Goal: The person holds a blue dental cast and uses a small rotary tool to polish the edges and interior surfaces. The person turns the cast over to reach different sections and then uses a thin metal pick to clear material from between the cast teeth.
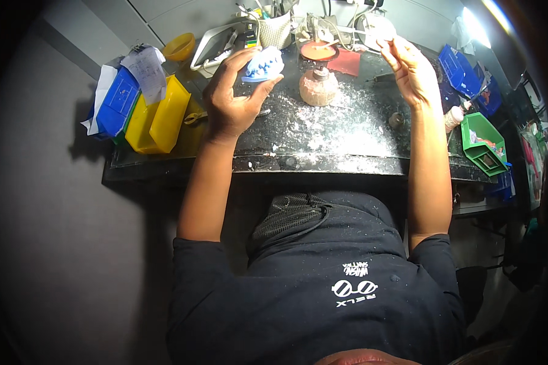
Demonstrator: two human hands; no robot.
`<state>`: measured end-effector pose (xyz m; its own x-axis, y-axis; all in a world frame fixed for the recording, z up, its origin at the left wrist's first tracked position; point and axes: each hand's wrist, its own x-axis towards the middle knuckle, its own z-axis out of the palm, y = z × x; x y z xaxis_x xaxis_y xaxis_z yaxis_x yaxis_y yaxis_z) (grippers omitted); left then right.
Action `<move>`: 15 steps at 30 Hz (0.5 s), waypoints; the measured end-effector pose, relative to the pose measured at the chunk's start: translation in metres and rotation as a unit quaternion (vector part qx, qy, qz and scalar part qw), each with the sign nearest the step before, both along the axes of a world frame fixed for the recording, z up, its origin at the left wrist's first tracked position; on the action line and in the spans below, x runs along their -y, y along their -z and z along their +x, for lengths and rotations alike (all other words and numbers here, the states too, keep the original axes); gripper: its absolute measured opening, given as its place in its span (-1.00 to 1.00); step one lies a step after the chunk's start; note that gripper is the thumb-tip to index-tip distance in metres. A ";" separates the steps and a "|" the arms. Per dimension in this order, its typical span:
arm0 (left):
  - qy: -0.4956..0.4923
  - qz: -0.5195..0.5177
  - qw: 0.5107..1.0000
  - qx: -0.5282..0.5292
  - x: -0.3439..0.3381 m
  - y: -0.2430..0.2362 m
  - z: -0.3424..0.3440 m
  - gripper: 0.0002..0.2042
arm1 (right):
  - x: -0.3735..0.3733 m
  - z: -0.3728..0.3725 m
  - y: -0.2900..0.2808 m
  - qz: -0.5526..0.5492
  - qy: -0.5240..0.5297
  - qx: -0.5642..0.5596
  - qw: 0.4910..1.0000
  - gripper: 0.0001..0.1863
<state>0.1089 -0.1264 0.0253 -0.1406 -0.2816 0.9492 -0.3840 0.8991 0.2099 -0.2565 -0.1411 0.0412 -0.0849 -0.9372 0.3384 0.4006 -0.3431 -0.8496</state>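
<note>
My left hand (pixel 237 91) is raised over the left of the bench, its fingers and thumb wrapped round a pale blue, tooth-shaped cast (pixel 263 64). On the right, my right hand (pixel 411 76) is held up with thumb and fingertips brought together; whatever is between them is lost in the glare. Between my hands stands a squat, powder-crusted jar (pixel 318 91) with a dark neck. Behind it are a round dish (pixel 316 50) of orange material with a stick across it and a red square pad (pixel 345 65). White powder covers much of the black bench (pixel 268 140).
At left stand blue (pixel 117 100) and yellow (pixel 146 128) bins with papers and a yellow bowl (pixel 178 44). A white tray (pixel 202 58), tool cup (pixel 275 33) and cables line the back. Blue bins (pixel 460 70) and a green bin (pixel 481 131) stand at right.
</note>
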 end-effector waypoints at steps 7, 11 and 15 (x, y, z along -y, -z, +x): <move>-0.004 -0.002 1.000 0.001 -0.003 -0.001 0.000 -0.49 | -0.011 0.009 -0.001 0.051 0.002 -0.146 0.988 -0.63; 0.009 0.008 1.000 0.004 -0.005 -0.001 0.001 -0.49 | -0.015 0.025 0.000 0.021 -0.006 -0.167 0.986 -0.71; 0.020 0.012 1.000 0.012 -0.007 -0.004 -0.001 -0.48 | -0.013 0.026 0.007 0.015 -0.016 -0.155 0.988 -0.78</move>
